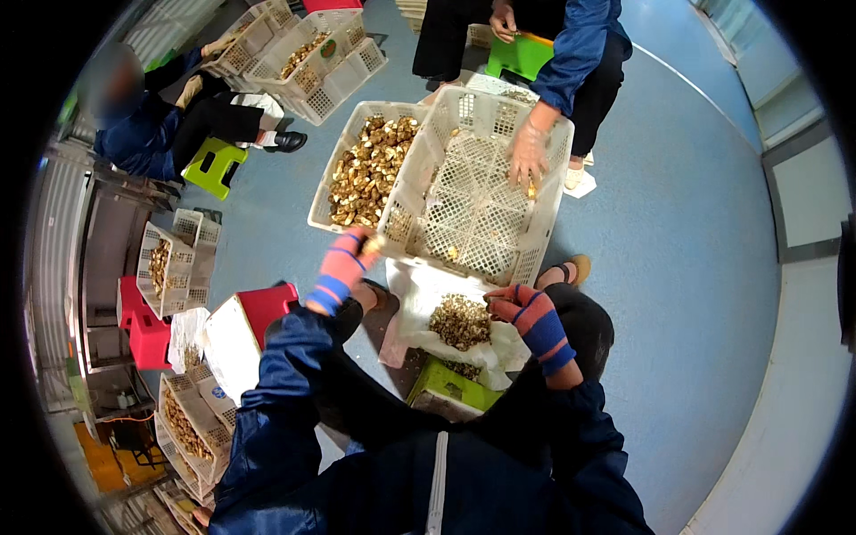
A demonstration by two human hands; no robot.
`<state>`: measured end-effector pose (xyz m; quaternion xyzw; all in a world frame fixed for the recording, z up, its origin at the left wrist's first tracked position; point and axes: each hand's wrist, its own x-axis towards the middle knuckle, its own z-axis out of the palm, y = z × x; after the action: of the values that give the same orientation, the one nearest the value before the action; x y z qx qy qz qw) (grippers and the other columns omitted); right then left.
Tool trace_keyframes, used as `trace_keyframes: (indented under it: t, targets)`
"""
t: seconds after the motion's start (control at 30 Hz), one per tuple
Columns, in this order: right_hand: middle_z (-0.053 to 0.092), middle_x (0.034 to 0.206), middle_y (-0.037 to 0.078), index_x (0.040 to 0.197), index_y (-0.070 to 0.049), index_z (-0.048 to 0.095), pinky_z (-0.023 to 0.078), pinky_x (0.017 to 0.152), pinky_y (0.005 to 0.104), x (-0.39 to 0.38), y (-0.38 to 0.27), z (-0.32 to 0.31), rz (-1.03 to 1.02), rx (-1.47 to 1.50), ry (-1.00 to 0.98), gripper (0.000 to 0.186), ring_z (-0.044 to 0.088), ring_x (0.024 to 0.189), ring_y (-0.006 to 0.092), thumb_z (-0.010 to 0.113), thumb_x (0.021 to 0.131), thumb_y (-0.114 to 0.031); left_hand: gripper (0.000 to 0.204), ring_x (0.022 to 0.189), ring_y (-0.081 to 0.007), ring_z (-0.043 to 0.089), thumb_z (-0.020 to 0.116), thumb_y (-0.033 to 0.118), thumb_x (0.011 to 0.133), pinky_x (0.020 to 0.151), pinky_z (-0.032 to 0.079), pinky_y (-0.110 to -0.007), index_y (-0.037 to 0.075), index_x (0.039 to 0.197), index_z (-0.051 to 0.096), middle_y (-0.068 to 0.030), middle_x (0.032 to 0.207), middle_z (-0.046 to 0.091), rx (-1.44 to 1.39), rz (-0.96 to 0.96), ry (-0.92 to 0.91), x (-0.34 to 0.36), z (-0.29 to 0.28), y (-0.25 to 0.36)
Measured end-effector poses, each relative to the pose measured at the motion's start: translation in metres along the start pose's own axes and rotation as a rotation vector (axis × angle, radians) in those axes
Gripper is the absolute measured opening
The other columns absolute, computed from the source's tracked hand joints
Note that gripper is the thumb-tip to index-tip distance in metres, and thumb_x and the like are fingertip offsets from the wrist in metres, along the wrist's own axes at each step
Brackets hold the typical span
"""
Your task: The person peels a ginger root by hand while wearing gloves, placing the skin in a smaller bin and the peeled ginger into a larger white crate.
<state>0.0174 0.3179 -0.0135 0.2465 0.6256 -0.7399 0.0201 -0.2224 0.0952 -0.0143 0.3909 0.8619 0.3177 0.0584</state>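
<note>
My left hand [344,263], in a pink-and-blue striped glove, grips a pale mushroom [373,245] beside the large white plastic crate [401,218]. My right hand [523,312], gloved alike, is closed on a small dark object I cannot make out, over the right side of a white bag [406,321] holding small trimmings [459,323] between my knees. A smaller crate of brown-and-cream mushrooms [374,165] stands left of the large one, which holds a few scattered bits. A co-worker's hand [529,152] in a clear glove reaches into the large crate's right side.
A person in blue [588,45] sits opposite by a green stool [517,58]; another [143,143] sits at the upper left beside stacked crates [316,94]. More crates [178,259], a red stool [152,339] and a white box [236,343] line my left. A pale wall [785,357] runs along the right.
</note>
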Motion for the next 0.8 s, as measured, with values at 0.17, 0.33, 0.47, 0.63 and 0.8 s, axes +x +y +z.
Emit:
trace_keyframes:
  t: [0.17, 0.33, 0.47, 0.63, 0.8]
  targets:
    - [0.062, 0.074, 0.004, 0.092, -0.001, 0.061, 0.044, 0.058, 0.0225, 0.012, 0.017, -0.005, -0.002, 0.048, 0.078, 0.02, 0.054, 0.066, 0.0081, 0.062, 0.077, -0.015, 0.053, 0.083, -0.0181, 0.056, 0.061, 0.035, 0.076, 0.067, 0.046, -0.028, 0.003, 0.117, 0.047, -0.0116, 0.096, 0.059, -0.278, -0.607, 0.278, 0.058, 0.009, -0.169]
    - [0.062, 0.071, 0.005, 0.093, -0.001, 0.061, 0.043, 0.056, 0.0223, 0.009, 0.009, -0.014, -0.024, -0.036, 0.161, 0.02, 0.054, 0.063, 0.008, 0.062, 0.077, -0.013, 0.047, 0.091, -0.028, 0.056, 0.063, 0.028, 0.072, 0.079, 0.044, -0.034, 0.003, 0.11, 0.053, -0.0162, 0.101, 0.057, 0.372, -0.224, 0.384, 0.098, 0.059, -0.112]
    - [0.06, 0.066, 0.006, 0.092, -0.001, 0.062, 0.043, 0.053, 0.0223, 0.008, 0.009, -0.014, -0.076, -0.086, 0.173, 0.02, 0.052, 0.058, 0.0073, 0.063, 0.075, -0.012, 0.033, 0.085, -0.0233, 0.058, 0.059, 0.017, 0.075, 0.075, 0.045, -0.031, 0.006, 0.106, 0.056, -0.0135, 0.094, 0.06, 0.069, -0.131, -0.04, 0.086, 0.101, -0.054]
    - [0.06, 0.066, 0.006, 0.091, -0.001, 0.062, 0.043, 0.053, 0.0223, 0.011, 0.006, -0.013, -0.067, -0.084, 0.17, 0.019, 0.054, 0.059, 0.0078, 0.064, 0.074, -0.011, 0.03, 0.081, -0.016, 0.057, 0.056, 0.017, 0.079, 0.074, 0.044, -0.028, 0.007, 0.107, 0.056, -0.011, 0.089, 0.061, -0.291, -0.32, -0.397, 0.058, 0.111, -0.01]
    - [0.062, 0.069, 0.007, 0.09, -0.001, 0.062, 0.043, 0.054, 0.0222, 0.024, 0.003, 0.005, -0.129, -0.204, 0.119, 0.019, 0.054, 0.06, 0.0067, 0.064, 0.075, -0.012, 0.029, 0.087, -0.0179, 0.057, 0.053, 0.015, 0.082, 0.078, 0.044, -0.029, 0.006, 0.11, 0.054, -0.0116, 0.096, 0.061, -0.302, -0.287, -0.329, 0.011, 0.066, 0.006]
